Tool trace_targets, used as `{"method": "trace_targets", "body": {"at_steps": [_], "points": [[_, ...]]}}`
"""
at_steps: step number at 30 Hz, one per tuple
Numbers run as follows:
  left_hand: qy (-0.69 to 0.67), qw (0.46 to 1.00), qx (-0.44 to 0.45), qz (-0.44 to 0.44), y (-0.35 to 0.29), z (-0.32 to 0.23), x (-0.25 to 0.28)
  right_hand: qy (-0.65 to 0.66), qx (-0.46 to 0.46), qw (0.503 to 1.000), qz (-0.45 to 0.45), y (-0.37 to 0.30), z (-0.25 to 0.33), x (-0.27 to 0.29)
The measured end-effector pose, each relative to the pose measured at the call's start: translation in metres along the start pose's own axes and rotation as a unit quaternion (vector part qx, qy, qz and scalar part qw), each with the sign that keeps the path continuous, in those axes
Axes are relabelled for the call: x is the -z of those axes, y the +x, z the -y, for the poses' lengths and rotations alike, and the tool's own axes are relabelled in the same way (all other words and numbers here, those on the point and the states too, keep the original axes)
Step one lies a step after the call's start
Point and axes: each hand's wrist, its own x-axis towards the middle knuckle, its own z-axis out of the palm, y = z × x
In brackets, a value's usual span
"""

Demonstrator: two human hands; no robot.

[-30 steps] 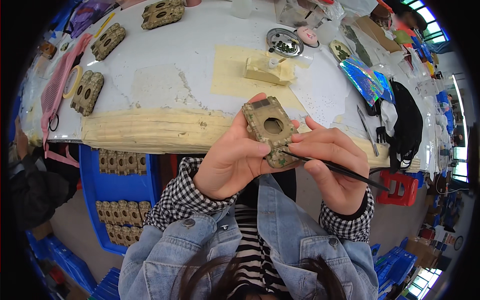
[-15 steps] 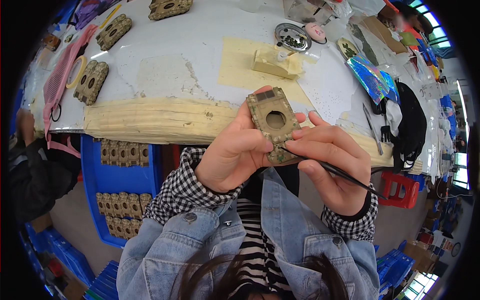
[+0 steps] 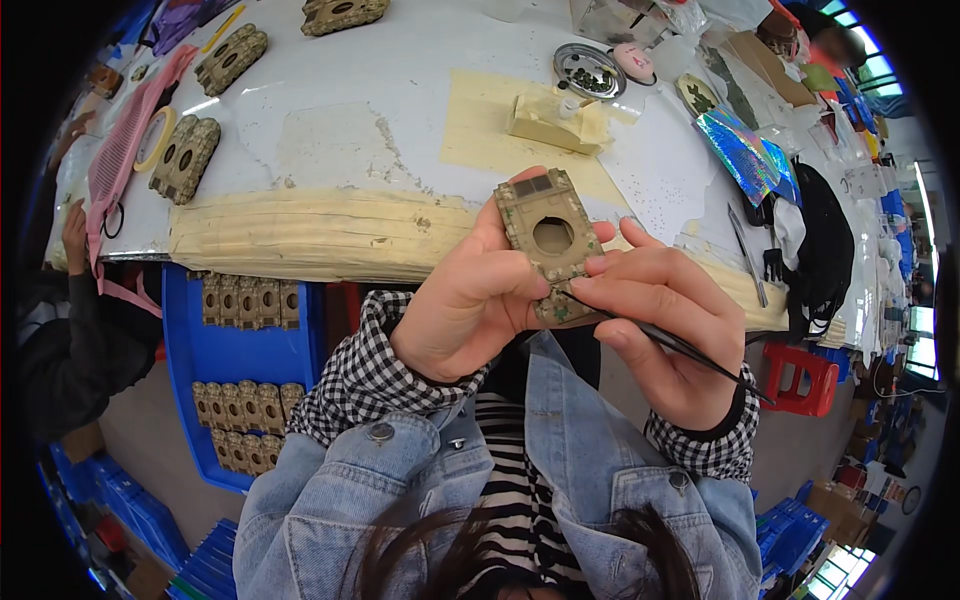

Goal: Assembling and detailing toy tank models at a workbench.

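Observation:
My left hand (image 3: 455, 308) is closed around a camouflage-painted model tank hull (image 3: 546, 204), held tilted above the table's near edge with its thumb across the lower part. A round hole opens in the hull's middle. Black tweezers (image 3: 690, 348) lie in my right hand (image 3: 690, 305), pinched between thumb and fingers. Their tip meets the hull's lower end, close to my left thumb. Whether anything is between the tips is too small to tell. My right fingertips rest against the hull's side.
A yellowish block (image 3: 560, 124) and a round metal dish (image 3: 590, 72) of small green parts stand beyond my hands. More hulls (image 3: 185, 160) sit at left; others fill rows in a blue tray (image 3: 225, 358). Metal tweezers (image 3: 745, 255) lie at right. A co-worker's hand (image 3: 75, 235) is far left.
My hands, the hull and the tweezers stay almost in place, with only a slight shift. At far left the co-worker's hand has moved up and right, toward the pink mesh.

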Motion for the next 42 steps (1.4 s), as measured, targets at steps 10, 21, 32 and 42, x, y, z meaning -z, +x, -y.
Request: {"method": "trace_targets", "body": {"at_steps": [10, 21, 32, 42], "points": [[0.01, 1.0, 0.003, 0.007, -0.0004, 0.0015, 0.0013, -0.03, 0.039, 0.999, 0.018, -0.0034, -0.0035, 0.0016], [0.004, 1.0, 0.006, 0.013, -0.0012, 0.0009, 0.0025, -0.026, 0.042, 0.999, -0.001, -0.0049, -0.0055, -0.0029], [-0.018, 1.0, 0.01, 0.024, 0.0007, 0.0007, 0.0016, 0.014, 0.029, 0.999, -0.008, -0.0061, -0.0067, 0.002], [-0.007, 1.0, -0.002, 0.028, -0.0022, 0.0013, 0.0026, 0.028, 0.024, 0.999, -0.021, -0.0044, -0.007, -0.0016]]}}
